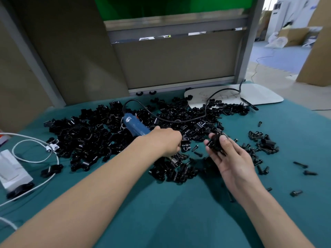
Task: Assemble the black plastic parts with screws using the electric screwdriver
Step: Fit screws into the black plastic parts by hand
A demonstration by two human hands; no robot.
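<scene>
The green cloth is covering the table under both forearms. The left hand is gripping the blue screwdriver, fingers curling round its lower end. Just beside it, the right hand is pinching a black part between thumb and fingers. Loose screws are lying scattered to the right. Behind the hands, a pile of parts is spreading across the cloth, the cord looping over it toward a white board.

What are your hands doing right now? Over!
Left hand grips blue electric screwdriver. Right hand holds black plastic part. Heap of loose black parts crowds the green cloth beneath.
</scene>
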